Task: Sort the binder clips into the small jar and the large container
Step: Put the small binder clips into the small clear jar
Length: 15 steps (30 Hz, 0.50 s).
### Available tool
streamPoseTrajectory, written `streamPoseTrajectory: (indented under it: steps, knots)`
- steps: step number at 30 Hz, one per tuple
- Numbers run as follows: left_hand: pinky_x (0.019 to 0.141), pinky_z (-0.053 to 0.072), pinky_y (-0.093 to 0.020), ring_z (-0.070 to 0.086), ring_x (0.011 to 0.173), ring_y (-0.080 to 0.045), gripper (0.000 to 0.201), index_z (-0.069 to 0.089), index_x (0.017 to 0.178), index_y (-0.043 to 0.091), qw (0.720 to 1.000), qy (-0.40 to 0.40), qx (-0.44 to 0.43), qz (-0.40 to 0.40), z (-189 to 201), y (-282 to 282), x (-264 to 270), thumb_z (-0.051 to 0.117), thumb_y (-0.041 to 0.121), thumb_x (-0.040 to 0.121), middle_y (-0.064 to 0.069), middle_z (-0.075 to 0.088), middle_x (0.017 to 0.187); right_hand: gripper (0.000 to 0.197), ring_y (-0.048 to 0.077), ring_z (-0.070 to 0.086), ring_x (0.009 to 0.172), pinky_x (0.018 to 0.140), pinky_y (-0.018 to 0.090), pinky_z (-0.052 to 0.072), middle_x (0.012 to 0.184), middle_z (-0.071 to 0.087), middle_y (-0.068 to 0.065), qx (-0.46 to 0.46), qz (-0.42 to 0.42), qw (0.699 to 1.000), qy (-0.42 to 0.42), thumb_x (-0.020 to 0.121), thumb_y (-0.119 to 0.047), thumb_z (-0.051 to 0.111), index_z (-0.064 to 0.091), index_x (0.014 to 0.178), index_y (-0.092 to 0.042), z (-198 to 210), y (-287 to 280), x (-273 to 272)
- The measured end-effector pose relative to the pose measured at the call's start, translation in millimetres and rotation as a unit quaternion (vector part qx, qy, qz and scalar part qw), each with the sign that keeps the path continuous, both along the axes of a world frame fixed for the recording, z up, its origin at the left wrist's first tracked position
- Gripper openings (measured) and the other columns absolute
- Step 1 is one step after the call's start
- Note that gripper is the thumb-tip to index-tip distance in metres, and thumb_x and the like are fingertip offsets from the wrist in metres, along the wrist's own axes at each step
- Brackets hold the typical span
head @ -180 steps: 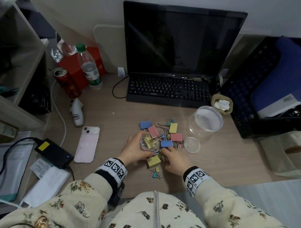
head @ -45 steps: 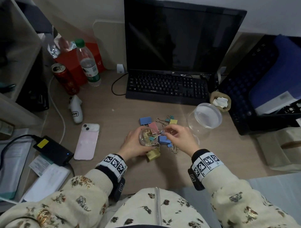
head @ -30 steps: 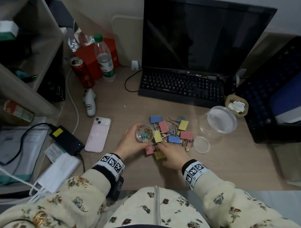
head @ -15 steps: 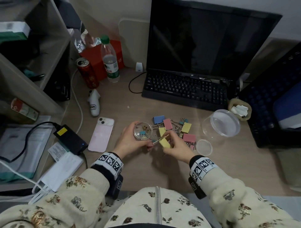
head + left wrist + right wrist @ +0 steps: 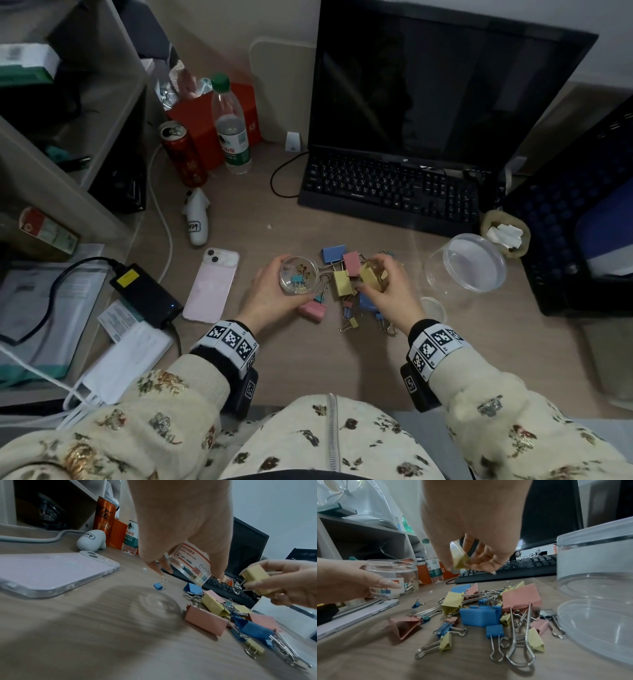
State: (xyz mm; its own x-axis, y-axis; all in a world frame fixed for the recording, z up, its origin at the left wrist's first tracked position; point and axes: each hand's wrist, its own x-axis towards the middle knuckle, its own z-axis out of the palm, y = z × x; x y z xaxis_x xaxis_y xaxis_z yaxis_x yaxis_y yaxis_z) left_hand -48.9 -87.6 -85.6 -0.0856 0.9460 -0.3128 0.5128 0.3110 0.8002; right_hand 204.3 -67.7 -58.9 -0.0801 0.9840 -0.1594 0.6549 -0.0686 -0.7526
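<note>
My left hand (image 5: 274, 294) grips the small clear jar (image 5: 298, 275) above the desk; several small clips lie inside it. The jar (image 5: 392, 577) shows at the left of the right wrist view, and its labelled side (image 5: 190, 566) hangs under the fingers in the left wrist view. My right hand (image 5: 387, 287) pinches a large yellow binder clip (image 5: 371, 275) lifted over the pile, the same yellow clip (image 5: 255, 578) (image 5: 459, 557). A pile of pink, blue and yellow binder clips (image 5: 342, 284) (image 5: 481, 614) lies between my hands. The large clear container (image 5: 466, 262) stands open to the right.
A round clear lid (image 5: 434, 308) lies beside my right wrist. A pink phone (image 5: 212, 284) lies left of the jar, a black charger (image 5: 144, 294) further left. A keyboard (image 5: 390, 192) and monitor stand behind. A can (image 5: 183, 154), bottle (image 5: 231, 130) and black crate (image 5: 582, 219) edge the desk.
My right hand has risen from the pile with the large yellow clip and moved right, away from the jar. My left hand still holds the small jar. The camera has tilted.
</note>
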Motion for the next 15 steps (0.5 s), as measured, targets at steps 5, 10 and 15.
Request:
streamPoseTrajectory:
  steps: [5,10,15]
  knots:
    - [0.105,0.043,-0.047,0.047,0.119,-0.015,0.099,0.046,0.132,0.032,1.000,0.003,-0.004,-0.008,0,-1,2,0.083,0.060,0.045,0.003,0.056,0.126,0.050,0.021,0.055,0.111,0.089,0.040,0.049,0.129,0.051,-0.002,-0.030,0.067,0.985,-0.154,0.082,-0.019,0.069,0.049,0.128,-0.027,-10,3,9]
    - [0.106,0.041,-0.044,0.045,0.122,-0.015,0.096,0.045,0.133,0.033,1.000,0.008,-0.003,-0.014,-1,-2,8,0.087,0.054,0.049,0.004,0.054,0.128,0.048,0.020,0.054,0.104,0.083,0.039,0.049,0.125,0.044,-0.003,0.008,0.106,0.976,-0.192,0.080,-0.027,0.066,0.051,0.125,-0.022,-12,-4,8]
    - [0.106,0.041,-0.044,0.045,0.122,-0.017,0.098,0.045,0.133,0.030,1.000,0.011,-0.011,-0.023,2,-5,16,0.087,0.054,0.048,0.002,0.053,0.127,0.051,0.016,0.054,0.108,0.079,0.031,0.050,0.126,0.047,-0.007,-0.007,0.329,0.920,-0.212,0.080,-0.037,0.065,0.051,0.128,-0.026,-6,-14,1]
